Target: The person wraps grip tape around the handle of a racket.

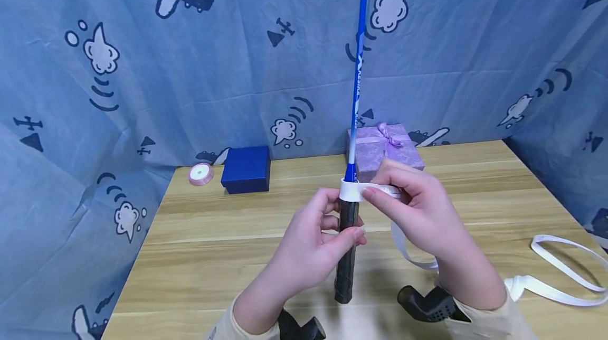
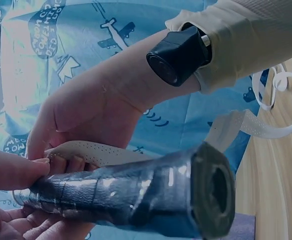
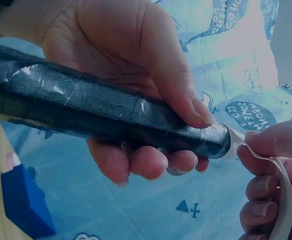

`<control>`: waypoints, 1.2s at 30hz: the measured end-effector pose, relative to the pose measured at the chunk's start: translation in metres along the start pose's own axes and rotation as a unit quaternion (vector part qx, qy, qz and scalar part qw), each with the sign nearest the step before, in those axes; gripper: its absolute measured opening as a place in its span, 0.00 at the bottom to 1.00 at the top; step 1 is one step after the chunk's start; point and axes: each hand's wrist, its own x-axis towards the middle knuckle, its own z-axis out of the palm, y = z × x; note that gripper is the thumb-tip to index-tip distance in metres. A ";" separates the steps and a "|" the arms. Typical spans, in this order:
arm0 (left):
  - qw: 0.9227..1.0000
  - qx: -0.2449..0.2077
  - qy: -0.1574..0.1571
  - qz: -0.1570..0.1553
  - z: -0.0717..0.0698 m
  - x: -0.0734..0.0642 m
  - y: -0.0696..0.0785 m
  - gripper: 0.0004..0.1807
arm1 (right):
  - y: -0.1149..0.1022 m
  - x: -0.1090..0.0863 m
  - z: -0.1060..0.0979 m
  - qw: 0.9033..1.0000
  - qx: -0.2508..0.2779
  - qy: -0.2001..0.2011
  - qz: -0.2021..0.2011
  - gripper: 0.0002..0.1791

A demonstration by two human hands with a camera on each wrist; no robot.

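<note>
A blue badminton racket (image 1: 357,81) stands upright over the table, its head cut off by the top of the head view. My left hand (image 1: 313,242) grips the black handle (image 1: 345,271), thumb in front and fingers behind. White perforated grip tape (image 1: 350,191) goes round the top of the handle, just under the blue cone. My right hand (image 1: 420,208) pinches this tape between thumb and fingers, holding it out to the right of the handle. In the left wrist view the tape (image 2: 103,152) runs behind the handle (image 2: 121,192), whose butt end faces the camera.
The tape's loose length (image 1: 565,292) curls on the wooden table (image 1: 199,276) at the right. At the back stand a dark blue box (image 1: 245,169) and a purple gift box (image 1: 387,147) with a bow. A pink ribbon roll (image 1: 201,174) lies at the left. Behind hangs a patterned blue curtain (image 1: 214,76).
</note>
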 end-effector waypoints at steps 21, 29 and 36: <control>0.956 -0.124 -0.215 0.154 -0.009 0.004 -0.009 0.23 | 0.008 -0.004 0.002 0.972 0.217 -0.090 0.018 0.17; 0.950 -0.114 -0.240 0.165 -0.012 0.006 -0.011 0.21 | 0.006 -0.007 0.008 0.972 0.212 -0.097 -0.034 0.16; 0.995 0.072 -0.002 0.070 0.000 -0.002 -0.001 0.22 | -0.002 -0.007 0.016 0.997 0.069 -0.020 -0.007 0.12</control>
